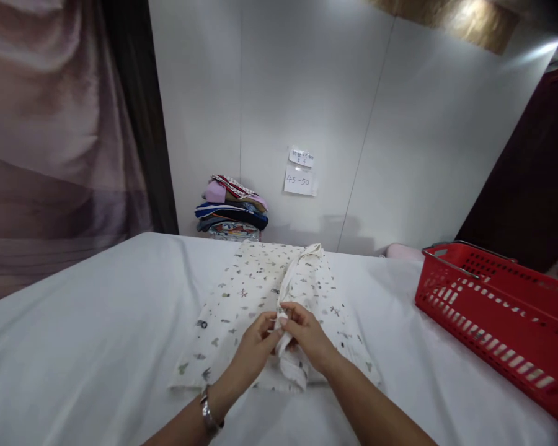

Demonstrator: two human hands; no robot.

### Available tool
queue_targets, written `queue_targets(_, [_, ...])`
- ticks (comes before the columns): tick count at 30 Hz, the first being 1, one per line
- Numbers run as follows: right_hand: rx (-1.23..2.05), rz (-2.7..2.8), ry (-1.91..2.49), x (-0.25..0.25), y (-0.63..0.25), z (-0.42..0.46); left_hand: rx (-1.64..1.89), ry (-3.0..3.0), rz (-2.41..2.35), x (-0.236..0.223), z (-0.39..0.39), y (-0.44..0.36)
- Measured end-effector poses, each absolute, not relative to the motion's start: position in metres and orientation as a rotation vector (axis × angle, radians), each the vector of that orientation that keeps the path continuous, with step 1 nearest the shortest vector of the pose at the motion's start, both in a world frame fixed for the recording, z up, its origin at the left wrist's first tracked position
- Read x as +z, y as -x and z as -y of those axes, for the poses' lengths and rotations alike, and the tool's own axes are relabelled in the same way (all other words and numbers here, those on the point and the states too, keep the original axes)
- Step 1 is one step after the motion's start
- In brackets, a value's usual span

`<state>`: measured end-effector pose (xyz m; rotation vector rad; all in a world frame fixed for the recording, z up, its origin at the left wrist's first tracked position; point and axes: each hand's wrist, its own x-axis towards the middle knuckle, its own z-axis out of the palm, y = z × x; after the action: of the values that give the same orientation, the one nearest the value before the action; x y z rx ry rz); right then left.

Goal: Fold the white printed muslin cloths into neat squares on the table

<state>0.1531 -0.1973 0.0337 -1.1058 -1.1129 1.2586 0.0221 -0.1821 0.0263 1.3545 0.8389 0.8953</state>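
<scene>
A white cloth [248, 291] printed with small dark and green figures lies spread on the white-covered table. Part of it is folded over from the right, and that folded edge runs lengthwise down the middle. Both hands meet at this edge near the front. My left hand [259, 344] pinches the edge from the left, with a metal bracelet on its wrist. From the right, my right hand [304, 331] pinches the same edge between thumb and fingers. Below the hands a bunched bit of the cloth hangs in loose folds.
A red plastic basket [488, 322] with a wire handle stands at the right. Folded clothes [232, 210] are stacked at the back by the wall, left of a paper sign [300, 179]. A pinkish curtain [51, 136] hangs at the left.
</scene>
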Motion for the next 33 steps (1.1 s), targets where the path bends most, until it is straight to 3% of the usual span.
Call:
queue_targets(9, [1.258,1.147,1.179,0.002,-0.135,0.208,0.792,-1.077,-0.837,0.007,0.188,-0.006])
queue_targets(27, [1.04,1.137,1.195,-0.013,-0.138,0.22,0.877,-1.167,-0.92,-0.006,0.197,-0.009])
queue_targets(33, [0.828,0.969,1.203,-0.003,-0.173,0.22,1.136,-0.85,-0.901,0.014,0.16,0.027])
